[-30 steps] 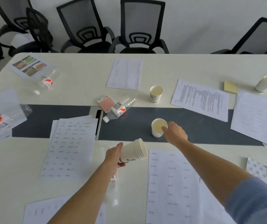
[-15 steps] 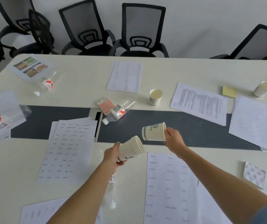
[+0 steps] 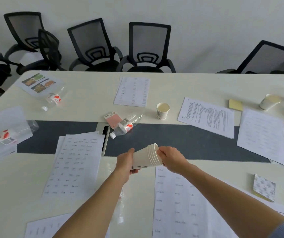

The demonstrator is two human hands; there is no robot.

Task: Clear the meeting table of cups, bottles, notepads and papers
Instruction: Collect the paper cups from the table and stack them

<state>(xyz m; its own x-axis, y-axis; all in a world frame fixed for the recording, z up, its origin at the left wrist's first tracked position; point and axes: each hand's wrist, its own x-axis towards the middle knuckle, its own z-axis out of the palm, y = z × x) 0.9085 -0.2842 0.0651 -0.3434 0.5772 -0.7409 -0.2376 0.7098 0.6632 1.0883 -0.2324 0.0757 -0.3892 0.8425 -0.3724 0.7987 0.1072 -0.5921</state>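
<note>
Right hand (image 3: 172, 158) has joined left hand (image 3: 125, 163) gripping the cup stack (image 3: 143, 157).

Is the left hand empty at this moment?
No, the left hand grips the stack of paper cups near its base.

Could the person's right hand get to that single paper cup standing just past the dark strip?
Probably yes. Only bare dark strip lies between the right hand and the upright cup. It must first let go of the stack of cups, which the left hand also grips.
</note>
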